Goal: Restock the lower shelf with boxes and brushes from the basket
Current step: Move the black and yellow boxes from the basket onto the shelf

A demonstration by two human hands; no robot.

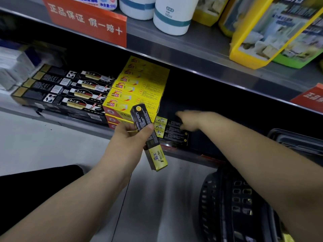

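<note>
My left hand [130, 137] grips a long black-and-yellow box [148, 137], held tilted just in front of the lower shelf's edge [183, 154]. My right hand [190, 119] reaches into the lower shelf with fingers spread, blurred, over a row of three matching black-and-yellow boxes [172, 131] lying flat. Nothing shows in that hand. The black plastic basket [227, 198] sits on the floor at the lower right, under my right forearm; a bit of yellow packaging shows at its bottom corner.
Stacked yellow boxes [138, 88] and black toothpaste boxes [66, 95] fill the lower shelf to the left. Dark open shelf space lies right of the three boxes. White bottles [172, 14] and yellow packs [258, 32] stand on the upper shelf. A black tray [297, 142] sits at right.
</note>
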